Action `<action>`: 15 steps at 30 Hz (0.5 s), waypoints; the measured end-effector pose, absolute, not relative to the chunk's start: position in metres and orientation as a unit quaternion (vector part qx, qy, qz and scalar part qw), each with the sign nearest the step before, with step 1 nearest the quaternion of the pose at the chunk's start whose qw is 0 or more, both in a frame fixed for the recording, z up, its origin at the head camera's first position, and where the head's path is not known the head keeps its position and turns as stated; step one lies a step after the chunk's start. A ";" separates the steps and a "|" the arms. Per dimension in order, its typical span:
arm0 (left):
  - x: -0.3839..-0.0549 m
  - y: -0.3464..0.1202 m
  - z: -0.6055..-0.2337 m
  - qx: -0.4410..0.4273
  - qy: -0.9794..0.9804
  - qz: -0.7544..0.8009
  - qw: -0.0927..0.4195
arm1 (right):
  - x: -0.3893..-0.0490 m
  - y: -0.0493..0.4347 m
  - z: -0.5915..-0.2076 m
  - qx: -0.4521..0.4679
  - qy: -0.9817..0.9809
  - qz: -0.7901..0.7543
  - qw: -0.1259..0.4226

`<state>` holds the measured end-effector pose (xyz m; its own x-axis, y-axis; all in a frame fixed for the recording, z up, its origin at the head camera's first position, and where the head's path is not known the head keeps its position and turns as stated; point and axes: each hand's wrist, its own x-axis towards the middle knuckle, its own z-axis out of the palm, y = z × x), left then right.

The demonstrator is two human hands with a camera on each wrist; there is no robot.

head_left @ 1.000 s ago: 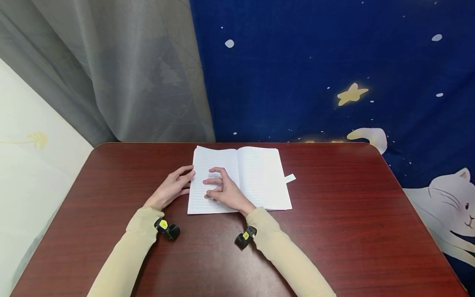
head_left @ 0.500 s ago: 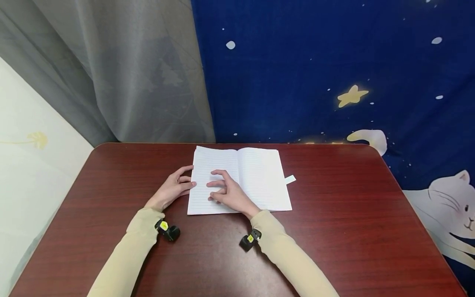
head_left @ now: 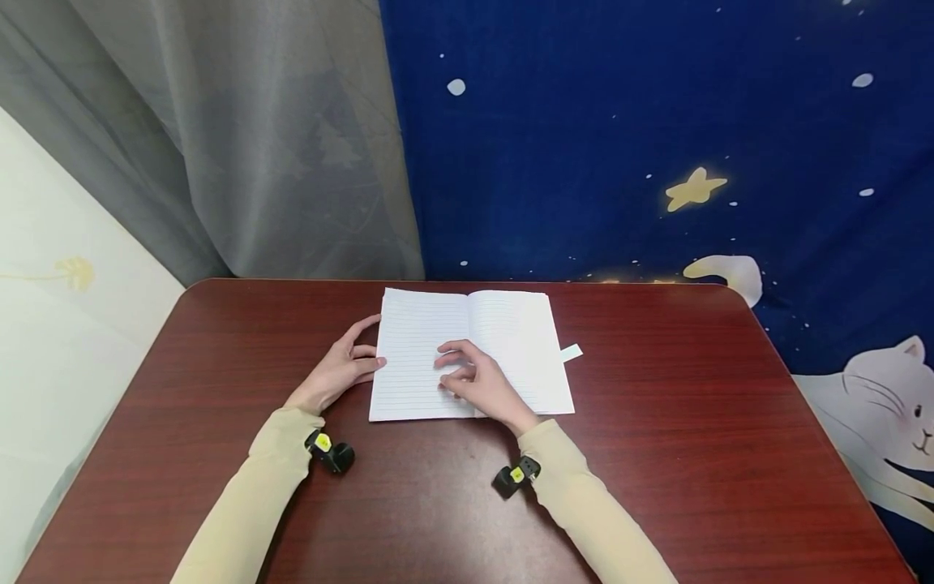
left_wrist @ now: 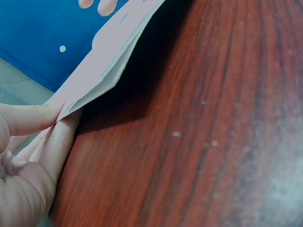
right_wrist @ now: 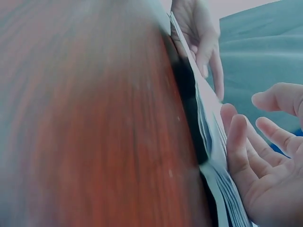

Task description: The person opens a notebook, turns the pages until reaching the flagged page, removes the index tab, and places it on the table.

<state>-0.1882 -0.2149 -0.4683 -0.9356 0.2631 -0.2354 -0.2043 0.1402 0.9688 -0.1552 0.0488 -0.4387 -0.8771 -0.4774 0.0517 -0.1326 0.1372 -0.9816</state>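
Observation:
An open notebook (head_left: 416, 320) with lined white pages lies near the far edge of the table. My left hand (head_left: 332, 377) pinches its left edge; in the left wrist view the thumb (left_wrist: 35, 118) lies on top of the page and fingers go beneath. That side of the notebook (left_wrist: 102, 66) is raised off the tabletop. Over the pages near the centre fold is my right hand (head_left: 490, 391), its fingers loosely bent and nothing between them. In the right wrist view the right hand (right_wrist: 272, 182) is close above the page; whether it touches is hard to tell.
A white strip (head_left: 571, 352) sticks out past the notebook's right edge. The brown wooden table (head_left: 693, 454) spreads around it. Behind the table hang a grey curtain (head_left: 292, 162) and a blue cloth (head_left: 554, 146) with stars and a cat.
My right hand has slid to the right across the left page toward the centre fold. The left hand stays at the left edge, its thumb shifted slightly nearer to me. The notebook has not moved.

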 end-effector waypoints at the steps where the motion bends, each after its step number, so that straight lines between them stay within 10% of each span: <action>1: -0.188 -0.214 -0.468 0.018 0.733 0.656 0.177 | -0.156 0.052 -0.441 -0.203 0.742 -0.625 0.132; 15: -0.187 -0.217 -0.468 0.033 0.742 0.645 0.181 | -0.160 0.089 -0.427 -0.163 0.765 -0.621 0.055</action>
<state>-0.1873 -0.2168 -0.4679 -0.9321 0.2824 -0.2266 -0.1851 0.1663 0.9686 -0.1601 0.0894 -0.4270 -0.9405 -0.3184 0.1183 -0.1814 0.1763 -0.9675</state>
